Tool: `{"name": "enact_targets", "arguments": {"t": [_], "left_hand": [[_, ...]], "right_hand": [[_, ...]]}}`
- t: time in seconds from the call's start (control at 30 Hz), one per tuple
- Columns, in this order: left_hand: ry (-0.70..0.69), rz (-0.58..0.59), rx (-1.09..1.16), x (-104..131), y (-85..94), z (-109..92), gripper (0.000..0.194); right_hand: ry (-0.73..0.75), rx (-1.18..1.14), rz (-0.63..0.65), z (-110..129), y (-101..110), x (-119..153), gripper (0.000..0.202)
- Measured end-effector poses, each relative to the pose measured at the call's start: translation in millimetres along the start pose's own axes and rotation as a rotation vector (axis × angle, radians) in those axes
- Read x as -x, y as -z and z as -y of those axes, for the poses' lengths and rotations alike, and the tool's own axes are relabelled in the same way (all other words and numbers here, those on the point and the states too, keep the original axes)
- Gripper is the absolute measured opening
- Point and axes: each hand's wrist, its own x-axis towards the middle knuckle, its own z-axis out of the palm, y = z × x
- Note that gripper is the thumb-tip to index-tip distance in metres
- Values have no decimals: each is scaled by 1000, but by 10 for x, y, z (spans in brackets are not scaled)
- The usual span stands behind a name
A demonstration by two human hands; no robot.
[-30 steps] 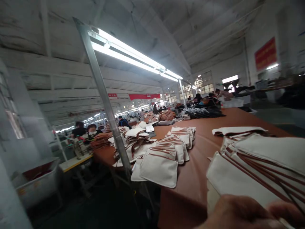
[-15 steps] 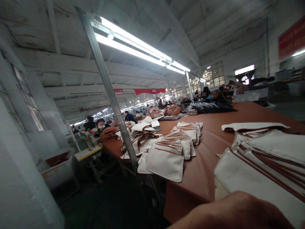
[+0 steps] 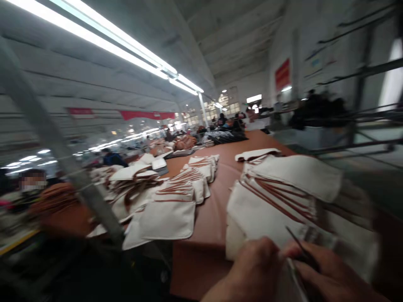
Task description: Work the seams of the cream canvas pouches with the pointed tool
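My left hand (image 3: 252,268), at the bottom of the view, is closed with its thumb and fingers on the edge of a white fabric piece (image 3: 294,279). Close beside it on the right, my right hand (image 3: 330,270) is closed around a thin dark pointed tool (image 3: 296,238); blur hides its exact kind. The fingertips of both hands nearly meet over the piece's edge. Just beyond them lies a fanned stack of white pouch-like panels (image 3: 261,209) with brown edges. Part of the held piece is hidden behind the hands.
A brown-covered table (image 3: 220,197) stretches away ahead. Left of the stack lies a row of white panels (image 3: 171,220), with a messier heap (image 3: 132,176) behind. A metal post (image 3: 72,172) rises at the left. Brown pieces (image 3: 56,199) are piled farther left, near a person. Racks stand at right.
The view has swung to the right, so the table and stacks sit farther left. My right hand with the pointed tool has come into view, and my left hand now grips a white piece beside it.
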Motion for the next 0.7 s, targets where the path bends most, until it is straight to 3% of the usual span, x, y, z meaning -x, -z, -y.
{"name": "enact_targets", "arguments": {"t": [0.07, 0.13, 0.3, 0.37, 0.53, 0.7], "left_hand": [[-23, 83, 85, -89, -20, 76, 37], [49, 104, 202, -171, -64, 170, 38], [249, 367, 631, -185, -133, 206, 40], [316, 401, 699, -169, -124, 143, 41], [363, 391, 771, -173, -100, 55, 31], [398, 402, 850, -155, -83, 88, 27]], "right_hand": [[25, 200, -75, 233, 188, 7, 12], [-29, 203, -89, 359, 304, -30, 12], [-343, -314, 140, 348, 399, -35, 32], [-390, -390, 179, 379, 409, -27, 33], [-344, -297, 149, 536, 452, -68, 23], [-248, -242, 130, 483, 453, -38, 21]]}}
